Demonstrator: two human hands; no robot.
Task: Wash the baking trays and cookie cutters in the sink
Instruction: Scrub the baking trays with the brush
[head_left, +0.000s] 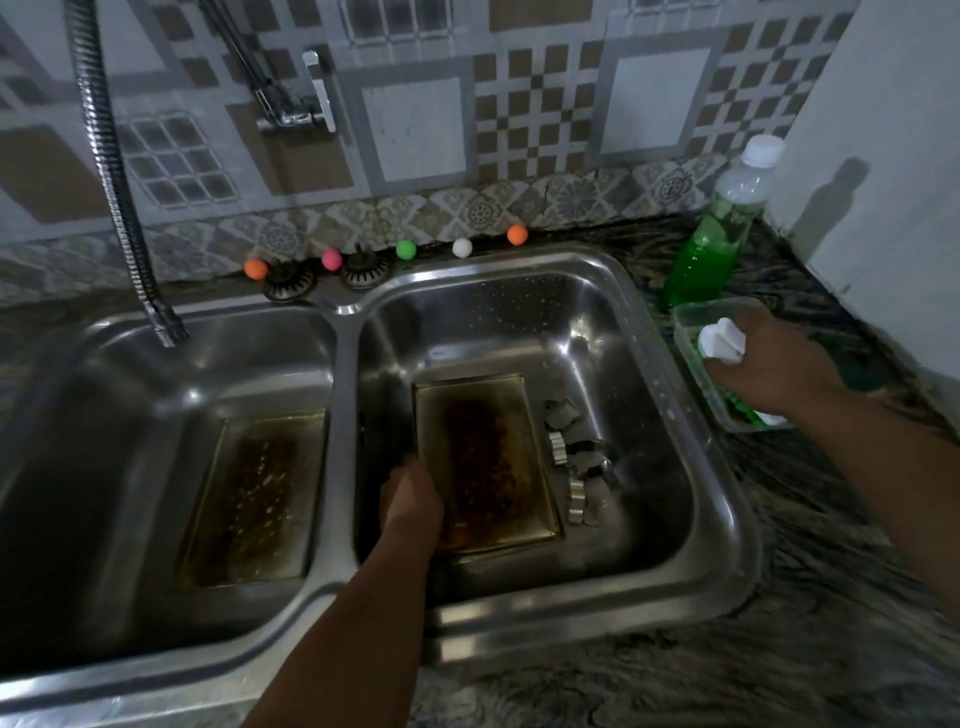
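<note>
A dirty, brown-stained baking tray (496, 457) lies in the right basin of the steel double sink (717, 519). My left hand (410, 499) grips that tray's left edge. Several metal cookie cutters (574, 462) rest on the basin floor just right of the tray. A second stained baking tray (254, 499) sits in the left basin. My right hand (769, 364) is over the counter to the right of the sink, closed around a white-capped bottle (722, 340) above a clear plastic container (691, 317).
A flexible metal faucet hose (111, 171) hangs over the left basin. A green dish-soap bottle (714, 234) stands on the dark marbled counter (779, 649). Coloured balls (406, 249) and two drain strainers (288, 280) line the back ledge below the tiled wall.
</note>
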